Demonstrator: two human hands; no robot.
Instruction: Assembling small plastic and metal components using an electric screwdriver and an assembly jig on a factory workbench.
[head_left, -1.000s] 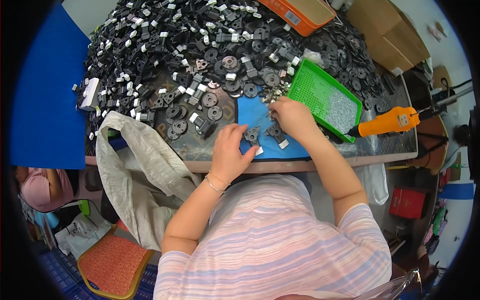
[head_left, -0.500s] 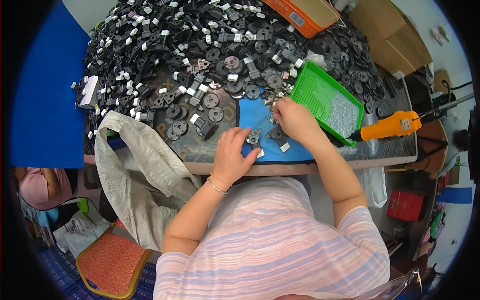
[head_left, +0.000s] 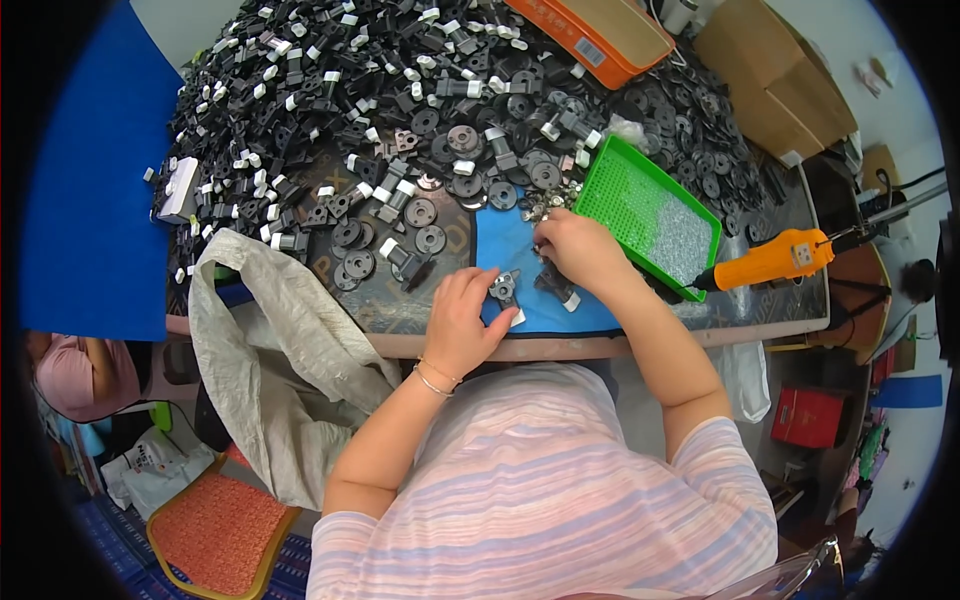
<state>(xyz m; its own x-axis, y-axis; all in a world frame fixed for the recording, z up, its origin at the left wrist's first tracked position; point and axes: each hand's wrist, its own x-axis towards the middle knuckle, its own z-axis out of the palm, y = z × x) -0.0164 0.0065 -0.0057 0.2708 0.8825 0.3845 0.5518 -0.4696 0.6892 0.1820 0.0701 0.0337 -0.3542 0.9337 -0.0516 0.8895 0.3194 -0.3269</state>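
My left hand (head_left: 462, 318) rests on the blue mat (head_left: 497, 235), its thumb and forefinger on either side of a black plastic part with a white end (head_left: 504, 288). The fingers are curled and steady it flat. Just to the right lies a second black part with a white tip (head_left: 556, 283), partly under my right hand (head_left: 580, 250). The right fingertips are pinched together above the mat; whatever is between them is too small to make out. Small shiny metal pieces (head_left: 548, 198) lie in a little heap beyond that hand.
A green tray (head_left: 612, 205) with small clear or silvery pieces stands to the right, beside an orange power screwdriver (head_left: 765, 264). A heap of black parts (head_left: 330, 100) covers the far table. Behind are an orange box (head_left: 600, 50) and a cardboard box (head_left: 775, 80).
My right hand has moved from the metal pieces a little left and toward me, nearer the part at my left hand. My left hand has stayed on its part.
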